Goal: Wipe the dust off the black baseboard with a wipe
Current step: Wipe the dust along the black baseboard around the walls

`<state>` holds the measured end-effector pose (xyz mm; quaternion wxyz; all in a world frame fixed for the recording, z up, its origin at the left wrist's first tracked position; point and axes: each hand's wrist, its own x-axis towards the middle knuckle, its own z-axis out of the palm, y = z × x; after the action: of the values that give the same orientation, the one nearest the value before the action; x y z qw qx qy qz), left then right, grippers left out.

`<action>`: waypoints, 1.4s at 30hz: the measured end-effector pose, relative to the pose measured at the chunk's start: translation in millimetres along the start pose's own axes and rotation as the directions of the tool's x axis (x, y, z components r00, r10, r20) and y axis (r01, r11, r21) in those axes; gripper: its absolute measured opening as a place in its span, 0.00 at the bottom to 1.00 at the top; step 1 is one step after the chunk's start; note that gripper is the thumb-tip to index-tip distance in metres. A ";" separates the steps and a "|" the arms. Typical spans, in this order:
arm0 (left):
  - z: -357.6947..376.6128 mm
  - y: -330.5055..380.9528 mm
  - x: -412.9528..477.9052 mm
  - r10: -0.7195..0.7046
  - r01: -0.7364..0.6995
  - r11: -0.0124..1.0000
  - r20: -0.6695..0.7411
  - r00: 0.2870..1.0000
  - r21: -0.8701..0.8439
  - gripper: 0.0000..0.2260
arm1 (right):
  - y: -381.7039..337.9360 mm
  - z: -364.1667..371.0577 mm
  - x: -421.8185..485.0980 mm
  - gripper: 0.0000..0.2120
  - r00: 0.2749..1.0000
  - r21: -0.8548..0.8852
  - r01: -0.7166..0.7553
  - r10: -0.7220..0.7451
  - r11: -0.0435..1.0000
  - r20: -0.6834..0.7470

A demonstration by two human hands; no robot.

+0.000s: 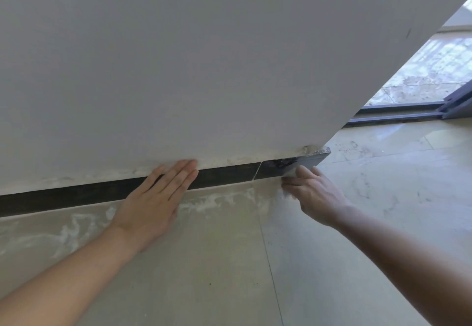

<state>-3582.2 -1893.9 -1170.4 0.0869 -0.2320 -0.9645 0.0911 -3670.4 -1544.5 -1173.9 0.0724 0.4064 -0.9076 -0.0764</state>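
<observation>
The black baseboard runs along the foot of a grey wall, from the left edge up to the wall's corner at the right. My left hand lies flat with its fingers together, fingertips over the baseboard and touching the wall. My right hand is near the corner, pressing a small white wipe against the baseboard's right section; most of the wipe is hidden under the fingers. A pale vertical joint splits the baseboard between the two hands.
The grey wall fills the upper view and ends at a chipped corner. Dusty beige floor tiles with white smears lie below. A dark sliding-door track and a bright floor are at the far right.
</observation>
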 end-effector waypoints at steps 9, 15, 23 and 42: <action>2.3 -2.4 0.3 0.004 -0.005 1.000 0.031 1.000 0.024 0.28 | -15.4 5.9 -4.2 0.05 0.080 0.700 -0.581 0.827 -0.415 0.557; -0.4 -1.3 0.7 0.002 -0.002 1.000 0.023 1.000 0.002 0.27 | -30.1 10.1 51.2 0.06 -0.108 0.704 -0.216 0.734 -0.676 0.671; 0.4 -0.8 0.8 -0.016 0.017 0.999 0.033 0.999 -0.038 0.27 | -93.7 -8.1 48.8 0.04 0.380 0.804 -0.425 0.724 -0.416 0.575; -4.1 3.7 1.7 -0.045 0.047 0.998 0.053 0.998 -0.031 0.26 | -102.2 -15.3 78.7 0.10 0.183 0.916 -0.379 0.960 -0.130 0.212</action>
<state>-3581.3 -1889.4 -1167.0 0.0601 -0.2085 -0.9729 0.0795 -3645.0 -1671.9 -1173.7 0.1532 -0.2169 -0.7824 0.5633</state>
